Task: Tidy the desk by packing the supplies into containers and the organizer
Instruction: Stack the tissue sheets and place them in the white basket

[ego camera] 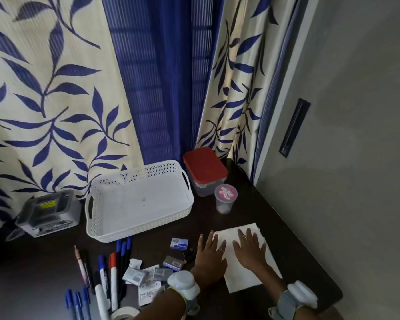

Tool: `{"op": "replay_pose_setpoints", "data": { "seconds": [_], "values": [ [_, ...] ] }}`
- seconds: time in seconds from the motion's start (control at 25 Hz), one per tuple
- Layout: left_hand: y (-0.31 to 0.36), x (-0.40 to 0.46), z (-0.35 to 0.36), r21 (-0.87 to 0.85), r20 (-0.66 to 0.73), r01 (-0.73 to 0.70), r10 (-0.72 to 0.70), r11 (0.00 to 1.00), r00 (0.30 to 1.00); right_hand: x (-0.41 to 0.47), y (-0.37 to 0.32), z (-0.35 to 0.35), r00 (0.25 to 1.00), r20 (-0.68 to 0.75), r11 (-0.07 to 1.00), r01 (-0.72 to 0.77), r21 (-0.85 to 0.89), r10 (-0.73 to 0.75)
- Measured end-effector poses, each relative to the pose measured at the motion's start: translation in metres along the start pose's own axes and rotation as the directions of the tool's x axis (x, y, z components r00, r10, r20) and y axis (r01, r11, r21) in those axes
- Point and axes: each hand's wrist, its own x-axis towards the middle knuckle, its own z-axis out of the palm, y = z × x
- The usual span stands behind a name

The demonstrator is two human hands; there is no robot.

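Both hands flat, fingers straight, gripping nothing — left hand (pixel 209 256) and right hand (pixel 249 249) press white paper (pixel 245 273), lower right | white basket (pixel 116 227) centre | red-lidded container (pixel 204 167) behind

Leaf-print curtain (pixel 51 93) behind the desk, grey wall (pixel 356 135) at right with dark slot (pixel 295 127)

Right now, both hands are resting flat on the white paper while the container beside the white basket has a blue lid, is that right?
Not quite: the container has a red lid, as the head view shows. The rest holds: the left hand and right hand lie flat on the white paper, and the container stands beside the white basket.
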Motion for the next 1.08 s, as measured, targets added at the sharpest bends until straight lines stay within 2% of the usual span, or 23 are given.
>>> {"op": "replay_pose_setpoints", "data": {
  "seconds": [0.04, 0.12, 0.16, 0.32, 0.56, 0.76, 0.88, 1.0, 1.08],
  "values": [
    [-0.001, 0.0, 0.007, -0.015, 0.013, -0.002, 0.002, 1.0, 1.0, 0.001, 0.004, -0.001, 1.0, -0.017, 1.0, -0.008, -0.019, 0.007],
    [0.002, -0.003, 0.011, -0.076, 0.246, 0.009, 0.009, 0.997, 0.969, 0.004, 0.014, 0.0, 0.996, -0.073, 0.999, -0.052, -0.006, 0.051],
    [0.001, -0.005, 0.011, -0.075, 0.292, 0.004, 0.018, 0.997, 0.956, 0.005, 0.019, -0.001, 0.989, -0.125, 0.996, -0.082, 0.021, 0.084],
    [0.001, -0.008, 0.015, -0.089, 0.303, 0.008, 0.019, 0.996, 0.953, 0.004, 0.028, -0.003, 0.947, -0.238, 0.975, -0.2, 0.094, 0.217],
    [0.0, -0.009, 0.015, -0.109, 0.334, 0.015, 0.022, 0.994, 0.942, 0.009, 0.032, -0.005, 0.91, -0.305, 0.958, -0.245, 0.148, 0.28],
    [0.001, -0.009, 0.014, -0.156, 0.339, 0.025, 0.029, 0.987, 0.94, 0.01, 0.034, -0.007, 0.884, -0.381, 0.939, -0.156, 0.307, 0.272],
    [-0.001, -0.009, 0.013, -0.21, 0.293, 0.049, 0.016, 0.976, 0.956, 0.008, 0.036, -0.01, 0.877, -0.414, 0.937, -0.101, 0.335, 0.243],
    [-0.003, -0.008, 0.004, -0.316, 0.191, 0.087, -0.026, 0.945, 0.981, 0.001, 0.034, -0.012, 0.861, -0.471, 0.951, -0.042, 0.306, 0.189],
    [-0.005, -0.009, -0.002, -0.453, 0.143, 0.134, -0.076, 0.882, 0.987, -0.004, 0.034, -0.011, 0.841, -0.514, 0.954, -0.01, 0.301, 0.171]
  ]
}}
